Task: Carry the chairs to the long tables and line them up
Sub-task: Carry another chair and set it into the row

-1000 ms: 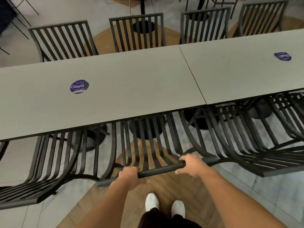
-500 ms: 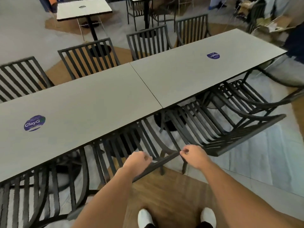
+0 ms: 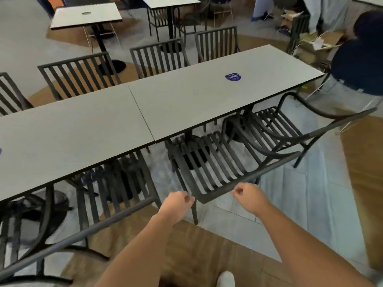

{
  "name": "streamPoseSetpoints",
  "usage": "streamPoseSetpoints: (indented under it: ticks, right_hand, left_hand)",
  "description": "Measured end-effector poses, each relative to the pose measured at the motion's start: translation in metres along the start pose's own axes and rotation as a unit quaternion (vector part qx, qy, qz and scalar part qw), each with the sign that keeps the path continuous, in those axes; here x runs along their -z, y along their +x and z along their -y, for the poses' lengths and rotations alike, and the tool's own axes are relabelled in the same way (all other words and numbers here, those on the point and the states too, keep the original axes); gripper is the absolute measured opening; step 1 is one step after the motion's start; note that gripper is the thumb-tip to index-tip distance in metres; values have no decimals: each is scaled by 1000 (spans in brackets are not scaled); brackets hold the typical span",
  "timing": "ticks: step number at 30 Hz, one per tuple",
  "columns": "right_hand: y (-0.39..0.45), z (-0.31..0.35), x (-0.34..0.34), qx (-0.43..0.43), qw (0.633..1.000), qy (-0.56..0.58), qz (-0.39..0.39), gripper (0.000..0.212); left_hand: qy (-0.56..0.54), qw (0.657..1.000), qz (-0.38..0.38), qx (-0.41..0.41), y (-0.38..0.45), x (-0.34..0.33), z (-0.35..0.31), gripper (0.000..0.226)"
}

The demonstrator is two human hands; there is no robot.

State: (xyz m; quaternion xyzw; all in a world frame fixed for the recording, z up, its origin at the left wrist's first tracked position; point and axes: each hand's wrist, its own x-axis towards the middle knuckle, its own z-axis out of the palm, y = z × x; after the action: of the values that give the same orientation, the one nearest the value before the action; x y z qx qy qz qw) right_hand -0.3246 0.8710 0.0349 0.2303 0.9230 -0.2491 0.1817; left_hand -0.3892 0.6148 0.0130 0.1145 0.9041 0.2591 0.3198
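Two long grey rectangular tabletops stand end to end as one line, their seam running across near the middle. On the right-hand top, toward its far end, sits a round dark-blue sticker with white lettering too blurred to read; a sliver of a second sticker shows at the left border of the view.

Both hands hover just short of the tables' near edge. The left hand is curled into a loose fist with nothing in it, just off the end of the top rail of a dark metal slatted chair tucked under the left top. The right hand is also curled and empty, just beside the top rail of a second dark slatted chair pushed under the seam side of the right top; whether it touches the rail cannot be told. A third dark slatted chair with curved arms stands further right along the same edge, partly tucked under.

Along the tables' far edge a row of dark slatted chair backs stands close against the tops. Beyond them are two small grey pedestal tables. Past the right end of the long tables, a person in dark clothes bends beside open cardboard boxes. On the near side, wood and pale tile floor lies open behind the tucked chairs.
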Motion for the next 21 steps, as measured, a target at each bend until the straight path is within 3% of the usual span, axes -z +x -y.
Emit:
streamPoseSetpoints:
  ticks: [8, 21]
  right_hand:
    - [39, -85, 49, -24, 999, -29, 2, 22]
    - [114, -78, 91, -23, 999, -30, 14, 20]
  left_hand:
    - [32, 999, -12, 12, 27, -38, -70, 33]
    - [62, 995, 79, -9, 123, -29, -112, 31]
